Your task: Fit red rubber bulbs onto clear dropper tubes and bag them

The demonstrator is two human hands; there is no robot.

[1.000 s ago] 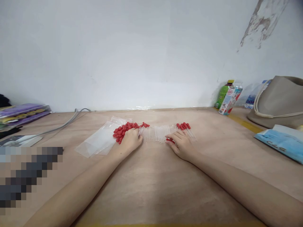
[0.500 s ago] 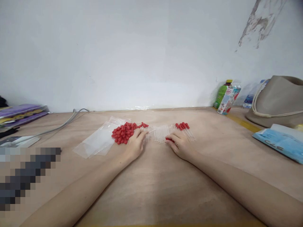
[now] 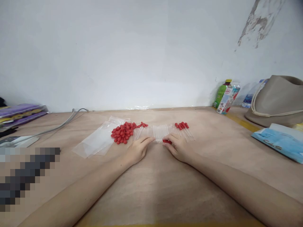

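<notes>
My right hand [image 3: 177, 145] pinches a red rubber dropper bulb [image 3: 167, 141] between thumb and fingers. My left hand [image 3: 139, 148] is closed on a clear glass tube [image 3: 158, 140], which lies level between the hands with its right end at the bulb. Whether the tube is inside the bulb, I cannot tell. Behind the hands lies a row of clear glass tubes [image 3: 163, 130], partly hidden by my fingers. A heap of red bulbs [image 3: 121, 134] is left of it. To the right lie several droppers with red bulbs [image 3: 182, 125] fitted on tubes.
Clear plastic bags [image 3: 94, 142] lie left of the heap. A grey cable [image 3: 63, 123] and purple packages [image 3: 23, 113] are further left. Bottles [image 3: 227, 97], a grey bag [image 3: 276, 101] and a blue tissue pack [image 3: 279, 142] stand or lie at the right. A white wall [image 3: 142, 56] rises behind.
My left hand has moved right and toward me from the tubes beside the heap, bringing a glass tube to the red bulb. My right hand stays nearly in place, holding the bulb.
</notes>
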